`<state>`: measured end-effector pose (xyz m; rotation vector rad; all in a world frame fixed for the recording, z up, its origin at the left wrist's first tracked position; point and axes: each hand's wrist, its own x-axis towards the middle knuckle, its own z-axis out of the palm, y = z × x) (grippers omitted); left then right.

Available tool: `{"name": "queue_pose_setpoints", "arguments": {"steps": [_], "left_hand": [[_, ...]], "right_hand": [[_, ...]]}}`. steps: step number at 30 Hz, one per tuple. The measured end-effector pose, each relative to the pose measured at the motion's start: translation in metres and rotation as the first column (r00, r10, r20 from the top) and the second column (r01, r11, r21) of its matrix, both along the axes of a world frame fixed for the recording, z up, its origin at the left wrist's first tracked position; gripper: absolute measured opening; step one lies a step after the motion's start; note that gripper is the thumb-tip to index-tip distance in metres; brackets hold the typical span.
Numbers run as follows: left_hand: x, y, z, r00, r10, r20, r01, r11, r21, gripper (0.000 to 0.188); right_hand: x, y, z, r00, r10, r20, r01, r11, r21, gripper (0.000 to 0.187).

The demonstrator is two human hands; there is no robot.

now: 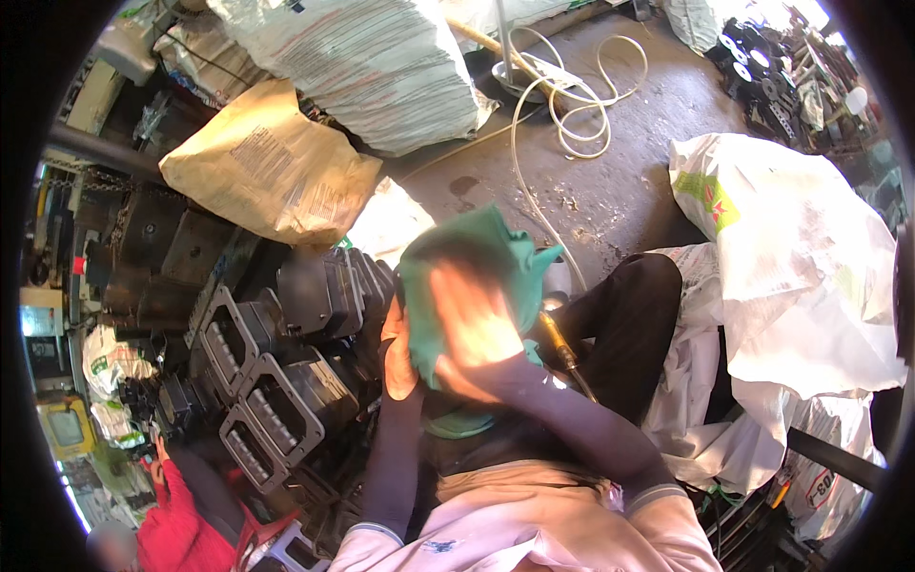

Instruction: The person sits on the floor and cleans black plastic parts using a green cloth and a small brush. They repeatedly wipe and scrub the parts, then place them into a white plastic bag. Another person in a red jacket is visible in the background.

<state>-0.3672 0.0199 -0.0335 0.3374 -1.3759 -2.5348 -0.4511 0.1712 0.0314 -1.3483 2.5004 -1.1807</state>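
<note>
A green cloth (pixel 519 272) is bunched over my lap, covering a dark thing whose shape I cannot make out. My right hand (pixel 472 319) lies on top of the cloth with its fingers stretched out, smeared by motion. At the cloth's left edge my left hand (pixel 396 353) is closed around the side of what it covers; its grip is partly hidden. Close by on the left stand dark box-shaped parts with rectangular frames (pixel 276 405). A yellow-handled tool (pixel 559 341) with a hose lies by my right leg.
A brown paper sack (pixel 276 162) and a large white sack (pixel 372 76) lie ahead. A pale hose (pixel 581 133) coils on the concrete floor (pixel 658 105). White sacking (pixel 801 276) drapes at right; black parts (pixel 762 81) pile beyond. A person in red (pixel 186 520) is at lower left.
</note>
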Motion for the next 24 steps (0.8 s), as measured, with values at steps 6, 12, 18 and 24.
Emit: {"name": "queue_pose_setpoints", "arguments": {"steps": [6,12,18,24], "left_hand": [[-0.010,0.021,0.007,0.981,0.189,0.041,-0.189,0.982,-0.011,0.033],[-0.011,0.020,0.011,0.976,0.195,0.098,-0.197,0.980,0.008,0.036],[-0.003,0.013,-0.003,0.977,0.181,0.114,-0.184,0.983,0.013,0.039],[0.027,-0.008,-0.011,0.999,0.028,-0.024,-0.024,0.987,0.158,0.045]], "right_hand": [[-0.024,0.020,-0.018,0.995,-0.089,-0.046,0.092,0.993,0.068,0.096],[0.041,0.061,-0.046,0.995,-0.099,-0.030,0.101,0.991,0.084,0.078],[0.044,0.102,-0.094,0.685,-0.121,0.719,0.528,0.763,-0.374,0.043],[0.007,0.137,-0.086,0.434,0.138,0.890,0.669,0.613,-0.421,0.030]]}}
